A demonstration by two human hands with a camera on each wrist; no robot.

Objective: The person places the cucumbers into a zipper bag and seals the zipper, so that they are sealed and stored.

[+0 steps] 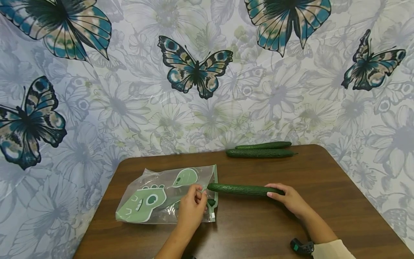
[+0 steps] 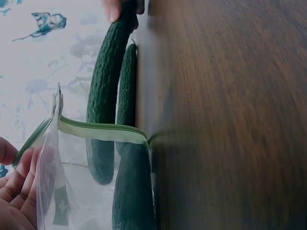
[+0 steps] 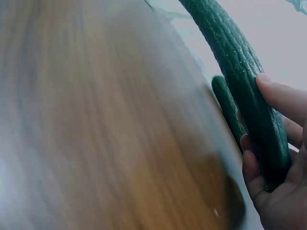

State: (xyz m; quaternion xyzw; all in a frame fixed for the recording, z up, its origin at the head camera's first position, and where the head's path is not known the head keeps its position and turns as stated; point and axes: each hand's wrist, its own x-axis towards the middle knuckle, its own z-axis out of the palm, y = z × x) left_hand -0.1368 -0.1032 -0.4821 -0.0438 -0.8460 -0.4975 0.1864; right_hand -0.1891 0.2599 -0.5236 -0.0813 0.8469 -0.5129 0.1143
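Right grip (image 1: 293, 202) clamped the cucumber (image 1: 242, 189) by its end; left grip (image 1: 191, 208) pinched the bag (image 1: 127, 198). Cucumber seemed stiff, maybe slick; end hold suited.

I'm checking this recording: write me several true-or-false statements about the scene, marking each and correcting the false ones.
1. The right hand grips a long, dark-green cucumber near one end. True.
2. The left hand touches nothing. False: it holds the green-edged mouth of a clear plastic bag with a green cartoon print.
3. Two more dark-green cucumbers lie near the far edge of the brown wood-grain table. True.
4. The bag is empty. False: another dark-green cucumber lies inside it.
5. Large butterflies pattern the pale backdrop behind the table. True.
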